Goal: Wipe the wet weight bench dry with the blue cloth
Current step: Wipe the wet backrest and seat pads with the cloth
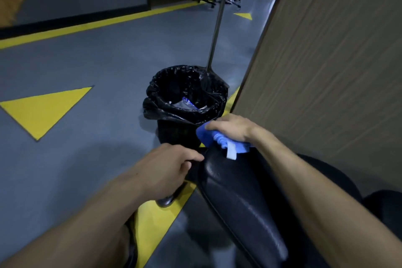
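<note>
right hand [233, 127]: presses blue cloth [217, 138] on weight bench [237, 193] far end.
left hand [167, 168]: grips bench frame.
tip: overlapping strokes, steady pressure.

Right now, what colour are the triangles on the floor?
Yellow triangles on the grey-blue floor, clearest in the head view.

Two bare forearms, no sleeves, left hand [165, 167], right hand [232, 127]
</note>
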